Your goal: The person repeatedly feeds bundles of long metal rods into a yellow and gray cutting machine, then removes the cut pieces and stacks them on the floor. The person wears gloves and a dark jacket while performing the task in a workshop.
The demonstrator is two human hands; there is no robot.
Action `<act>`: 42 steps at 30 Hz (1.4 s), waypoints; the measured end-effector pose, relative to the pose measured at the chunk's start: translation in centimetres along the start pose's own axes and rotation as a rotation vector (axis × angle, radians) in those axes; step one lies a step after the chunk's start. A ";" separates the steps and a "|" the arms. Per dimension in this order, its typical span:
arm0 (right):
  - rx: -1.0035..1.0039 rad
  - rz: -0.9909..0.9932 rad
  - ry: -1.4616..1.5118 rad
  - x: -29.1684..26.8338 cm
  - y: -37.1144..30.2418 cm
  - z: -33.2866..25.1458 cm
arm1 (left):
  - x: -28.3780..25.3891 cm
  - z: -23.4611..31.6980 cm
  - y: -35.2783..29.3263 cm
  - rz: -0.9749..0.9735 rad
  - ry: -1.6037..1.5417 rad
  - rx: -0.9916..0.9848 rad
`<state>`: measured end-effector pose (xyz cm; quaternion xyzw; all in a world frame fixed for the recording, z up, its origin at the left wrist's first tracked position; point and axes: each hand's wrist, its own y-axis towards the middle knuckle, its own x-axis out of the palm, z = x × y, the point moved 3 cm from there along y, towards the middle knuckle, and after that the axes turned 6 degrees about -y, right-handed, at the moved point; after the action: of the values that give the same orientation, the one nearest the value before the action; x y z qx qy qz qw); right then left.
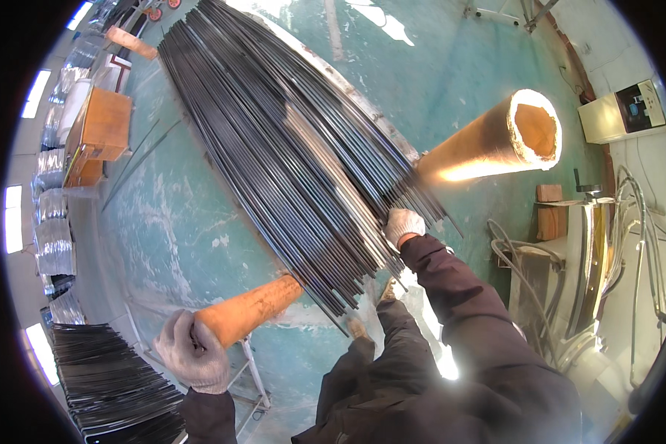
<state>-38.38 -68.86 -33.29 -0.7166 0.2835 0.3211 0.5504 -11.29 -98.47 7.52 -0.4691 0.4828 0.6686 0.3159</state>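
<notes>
A long layer of thin black rods [251, 140] stretches from the far left toward my feet, lying across orange-brown cardboard tubes. My right hand [405, 224], in a pale knit glove, is at the near right ends of the rods. Its fingers curl over some of them, and the fingertips are hidden. At lower left my gloved left hand [192, 351] is in front of the outer end of one cardboard tube [251, 307], its fingers curled in. Whether it holds anything small is hard to make out. Another tube [473, 144] sticks out to the right, its hollow end facing me.
More black strips [111, 381] are stacked at lower left beside a metal frame [255, 377]. An orange-brown box [103, 126] and wrapped bundles [54, 240] line the left wall. At right stands a machine [562, 274] with hoses. The floor [163, 214] is worn green.
</notes>
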 end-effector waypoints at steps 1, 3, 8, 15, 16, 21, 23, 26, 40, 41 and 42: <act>-0.010 -0.020 0.005 0.0 -0.2 -0.1 | 0.0 0.0 0.0 0.001 0.010 -0.004; -0.047 -0.022 0.088 0.1 -0.7 -0.3 | -0.1 0.1 0.0 0.006 0.027 -0.012; -0.141 -0.063 0.177 0.9 -0.8 -0.3 | -0.2 0.1 -0.2 0.022 0.044 -0.038; -0.148 -0.056 0.461 0.3 -4.6 0.0 | -0.2 -0.1 -0.4 0.063 0.063 0.047; -0.219 -0.038 0.414 0.1 -6.8 0.0 | -0.2 0.0 -0.4 0.069 0.083 0.073; -0.049 -0.035 0.418 0.7 -22.8 4.1 | -0.1 2.9 -0.9 0.044 0.204 0.151; 0.122 -0.152 0.404 2.3 -31.0 8.0 | 0.0 5.5 -2.1 0.046 0.189 0.149; 0.301 -0.123 0.310 6.5 -43.4 14.1 | 0.2 8.8 -4.0 0.081 0.090 0.010; 0.601 0.330 -0.107 15.3 -82.9 15.8 | 13.8 16.6 -22.0 -0.873 -1.873 -1.012; 0.572 0.402 -0.104 14.4 -83.5 14.7 | 14.5 17.6 -21.9 -0.978 -2.086 -1.265; 0.607 0.418 -0.093 14.1 -84.0 14.1 | 14.7 18.2 -21.1 -1.002 -2.161 -1.227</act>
<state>32.28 -36.34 4.15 -0.4321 0.4805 0.3602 0.6728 -4.01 -74.77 -11.86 0.1011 -0.6063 0.6215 0.4857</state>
